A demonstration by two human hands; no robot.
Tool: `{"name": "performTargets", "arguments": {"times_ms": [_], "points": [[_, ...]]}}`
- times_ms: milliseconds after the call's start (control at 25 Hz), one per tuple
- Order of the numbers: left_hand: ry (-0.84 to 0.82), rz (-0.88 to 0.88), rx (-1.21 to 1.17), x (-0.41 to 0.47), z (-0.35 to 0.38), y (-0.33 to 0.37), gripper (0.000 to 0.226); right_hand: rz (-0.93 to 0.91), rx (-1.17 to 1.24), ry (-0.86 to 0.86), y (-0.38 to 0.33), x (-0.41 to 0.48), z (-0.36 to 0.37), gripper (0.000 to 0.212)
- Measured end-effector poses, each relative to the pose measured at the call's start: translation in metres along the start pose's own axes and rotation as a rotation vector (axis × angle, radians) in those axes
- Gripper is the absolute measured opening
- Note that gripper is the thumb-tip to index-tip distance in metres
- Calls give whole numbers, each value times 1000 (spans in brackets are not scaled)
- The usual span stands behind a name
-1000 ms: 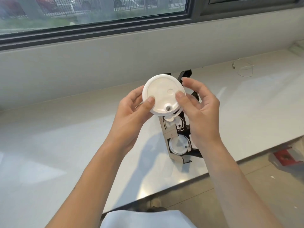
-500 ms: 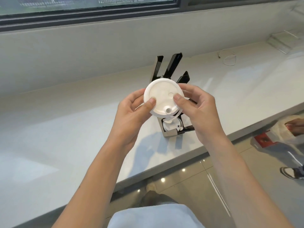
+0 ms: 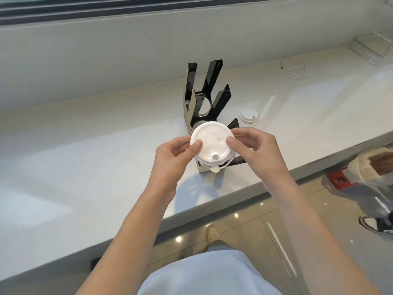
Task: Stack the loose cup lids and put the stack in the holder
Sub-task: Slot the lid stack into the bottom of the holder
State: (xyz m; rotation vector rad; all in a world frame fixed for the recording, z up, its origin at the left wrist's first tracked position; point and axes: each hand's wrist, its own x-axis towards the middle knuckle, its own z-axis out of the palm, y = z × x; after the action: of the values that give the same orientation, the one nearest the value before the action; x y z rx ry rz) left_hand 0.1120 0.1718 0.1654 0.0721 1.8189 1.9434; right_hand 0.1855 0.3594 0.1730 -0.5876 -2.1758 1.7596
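You've got the stack of lids (image 3: 212, 143) pinched from both sides, left hand (image 3: 172, 158) and right hand (image 3: 257, 154), thumbs on top. It's up in the air right over the black holder (image 3: 204, 92). One loose lid (image 3: 248, 116) sits on the counter (image 3: 85, 167) just beside the holder.

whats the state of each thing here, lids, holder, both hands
stack of lids: held in the air over the holder, top face toward the camera
left hand: grip closed on the stack's left edge
right hand: grip closed on the stack's right edge
holder: upright on the counter, rear slot looks empty
loose lid: flat on the counter right of the holder, untouched
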Motion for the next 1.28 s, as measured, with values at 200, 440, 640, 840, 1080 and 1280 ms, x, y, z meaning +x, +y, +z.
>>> {"name": "performTargets", "arguments": {"times_ms": [200,440,640,840,1080,1280], "points": [[12,-89,69,16,27,-20,34,100,31,-86,30,29,-32,23],[63,-182,125,38,45,-44,36,226,56,-196,63,56,-50,33],[106,-274,126,64,42,-61,38,301,52,-223,88,81,-37,37],[163,-317,168,84,40,-85,34,384,5,-270,117,100,-17,38],[227,-349,319,103,40,-106,40,431,-112,-276,149,115,-3,40],[268,-357,404,116,43,-114,33,477,-148,-257,168,125,4,39]]}}
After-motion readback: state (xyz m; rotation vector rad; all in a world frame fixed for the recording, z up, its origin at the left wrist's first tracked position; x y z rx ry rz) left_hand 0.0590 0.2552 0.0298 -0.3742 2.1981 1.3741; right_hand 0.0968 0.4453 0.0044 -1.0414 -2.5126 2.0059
